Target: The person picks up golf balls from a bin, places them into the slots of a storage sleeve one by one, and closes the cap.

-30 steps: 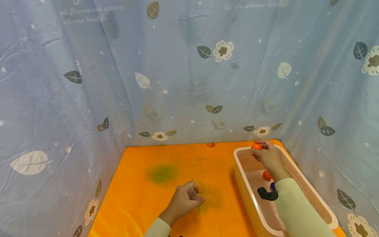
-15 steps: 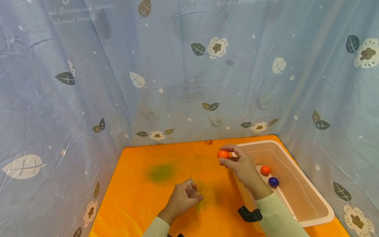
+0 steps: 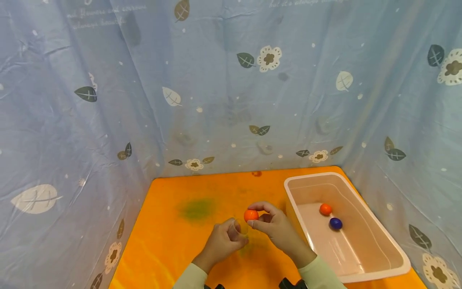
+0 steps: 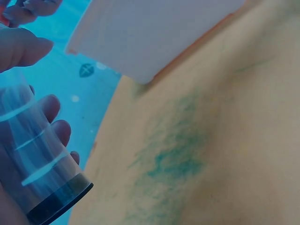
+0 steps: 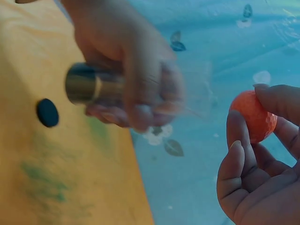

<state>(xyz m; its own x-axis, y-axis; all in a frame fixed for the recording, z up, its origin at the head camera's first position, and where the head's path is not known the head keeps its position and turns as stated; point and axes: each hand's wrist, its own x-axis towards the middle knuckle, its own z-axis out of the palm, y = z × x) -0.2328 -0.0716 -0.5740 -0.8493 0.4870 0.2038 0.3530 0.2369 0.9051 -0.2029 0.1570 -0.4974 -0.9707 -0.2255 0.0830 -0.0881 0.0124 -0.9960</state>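
Note:
My left hand (image 3: 221, 244) grips a clear cylindrical tube (image 4: 40, 145) with a dark band at its bottom end. The tube's open mouth faces up in the head view. Right beside that rim, my right hand (image 3: 283, 233) pinches an orange golf ball (image 3: 251, 215) between thumb and fingertips. Dimples show on the ball in the right wrist view, where the left hand and tube look blurred. A second orange ball (image 3: 325, 209) and a dark blue ball (image 3: 335, 223) lie inside the pale pink plastic bin (image 3: 382, 273) to the right.
The orange tabletop (image 3: 169, 241) carries green smudges. A small black disc (image 5: 48, 112) appears near the tube's dark end in the right wrist view. Blue patterned curtains (image 3: 223, 112) enclose the table at the back and both sides.
My right hand has carried the orange golf ball out from over the bin, leftward and down, to the tube's mouth. The left hand has stayed nearly still with the tube.

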